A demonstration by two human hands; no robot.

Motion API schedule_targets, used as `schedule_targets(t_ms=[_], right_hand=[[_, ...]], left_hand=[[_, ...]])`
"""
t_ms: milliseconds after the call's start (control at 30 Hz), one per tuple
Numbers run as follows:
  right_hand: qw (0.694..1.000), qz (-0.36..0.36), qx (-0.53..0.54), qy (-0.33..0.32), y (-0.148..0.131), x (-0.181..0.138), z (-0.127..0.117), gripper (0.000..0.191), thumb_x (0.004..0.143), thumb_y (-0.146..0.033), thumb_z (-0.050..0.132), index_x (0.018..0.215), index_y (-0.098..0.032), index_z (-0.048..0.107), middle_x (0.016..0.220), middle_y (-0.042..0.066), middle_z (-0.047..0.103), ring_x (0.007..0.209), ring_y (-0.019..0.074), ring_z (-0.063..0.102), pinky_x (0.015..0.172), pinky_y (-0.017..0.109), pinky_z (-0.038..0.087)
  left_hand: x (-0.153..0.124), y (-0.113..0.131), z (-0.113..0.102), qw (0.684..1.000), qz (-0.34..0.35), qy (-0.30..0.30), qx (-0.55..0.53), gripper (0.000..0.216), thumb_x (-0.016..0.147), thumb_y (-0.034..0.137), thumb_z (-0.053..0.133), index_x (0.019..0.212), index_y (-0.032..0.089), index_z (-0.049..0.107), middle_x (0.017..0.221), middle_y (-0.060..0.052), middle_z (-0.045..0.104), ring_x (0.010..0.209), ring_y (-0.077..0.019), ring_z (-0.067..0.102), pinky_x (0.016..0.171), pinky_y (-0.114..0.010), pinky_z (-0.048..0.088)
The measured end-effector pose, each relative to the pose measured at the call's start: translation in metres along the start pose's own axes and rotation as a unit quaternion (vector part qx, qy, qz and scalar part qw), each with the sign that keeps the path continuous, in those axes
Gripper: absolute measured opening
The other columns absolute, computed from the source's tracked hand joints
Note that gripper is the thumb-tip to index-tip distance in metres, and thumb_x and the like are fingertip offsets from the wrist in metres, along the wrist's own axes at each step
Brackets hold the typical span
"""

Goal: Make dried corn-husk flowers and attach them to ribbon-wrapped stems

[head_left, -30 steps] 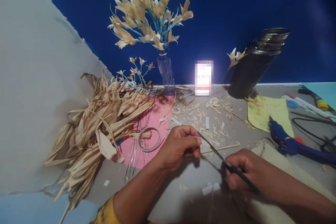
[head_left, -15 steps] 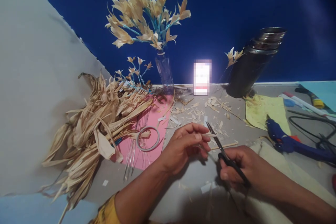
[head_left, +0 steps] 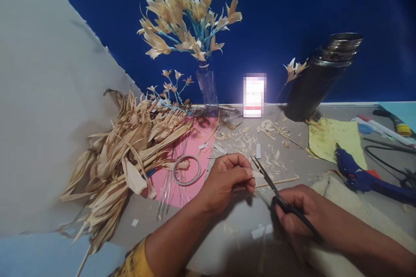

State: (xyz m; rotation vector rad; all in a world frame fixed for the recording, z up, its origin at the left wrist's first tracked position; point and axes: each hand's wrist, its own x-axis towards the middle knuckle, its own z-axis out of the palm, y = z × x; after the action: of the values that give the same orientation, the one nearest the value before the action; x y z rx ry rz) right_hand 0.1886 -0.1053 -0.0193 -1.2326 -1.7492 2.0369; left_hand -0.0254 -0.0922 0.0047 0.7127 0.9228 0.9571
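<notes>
L hand is hovering just right of the pink sheet, thumb & fingers pinching a small pale husk piece. Most of that piece is hiding behind the fingertips, so its shape is hard to read. R hand, further right of the pink sheet, is clenching round the black scissors. The handles are buried in the fist and only the thin blades are showing, pointing up-left at the husk piece w/ tips a little apart. Can't tell if a blade is touching it. A yellow sleeve is getting cut off at the bottom edge, below the pink sheet. A tape ring is lying on the pink sheet beside some thin wires that are barely showing. A husk pile is spilling over the sheet's left side, covering that edge. A thin stick is lying right of the sheet, its near end hidden behind the L hand, w/ pale scraps scattered around it. Behind the pink sheet a clear bottle is holding husk flowers, & right of that a glowing screen is blurred out. Far right of the sheet, a dark flask, yellow sheet, blue glue gun, cable & markers are sitting, the last few running off-frame.
</notes>
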Motion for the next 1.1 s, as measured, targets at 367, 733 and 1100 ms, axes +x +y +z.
schedule_targets(t_ms=[367,733,1100], right_hand=[[0.999,0.019,-0.046,-0.01,0.001,-0.001,-0.002,0.037,0.071,-0.042,0.073,0.06,-0.02,0.045,0.057,-0.006,0.037,0.057,0.0096,0.031,0.051,0.024,0.023],[0.986,-0.044,0.063,0.149,-0.003,0.003,0.0,0.037,0.068,-0.048,0.082,0.082,-0.018,0.064,0.069,0.001,0.062,0.06,0.0135,0.05,0.054,0.025,0.039],[0.958,-0.102,0.096,0.252,-0.004,-0.002,-0.001,0.031,0.072,-0.044,0.079,0.081,-0.02,0.062,0.069,0.0,0.059,0.062,0.0152,0.051,0.053,0.025,0.038]], left_hand=[[0.0,0.003,-0.003,0.997,-0.027,-0.002,0.075,0.015,0.06,0.022,0.072,0.062,0.015,0.06,0.05,0.001,0.061,0.041,-0.0088,0.054,0.046,-0.02,0.042],[0.0,0.0,-0.001,0.993,-0.03,-0.008,0.111,0.018,0.063,0.025,0.076,0.065,0.013,0.063,0.055,-0.002,0.064,0.044,-0.0091,0.055,0.048,-0.021,0.043],[0.002,-0.021,0.007,0.996,-0.046,-0.075,0.014,0.047,0.074,0.057,0.077,0.083,0.011,0.068,0.069,-0.006,0.068,0.054,-0.0121,0.061,0.057,-0.025,0.047]])
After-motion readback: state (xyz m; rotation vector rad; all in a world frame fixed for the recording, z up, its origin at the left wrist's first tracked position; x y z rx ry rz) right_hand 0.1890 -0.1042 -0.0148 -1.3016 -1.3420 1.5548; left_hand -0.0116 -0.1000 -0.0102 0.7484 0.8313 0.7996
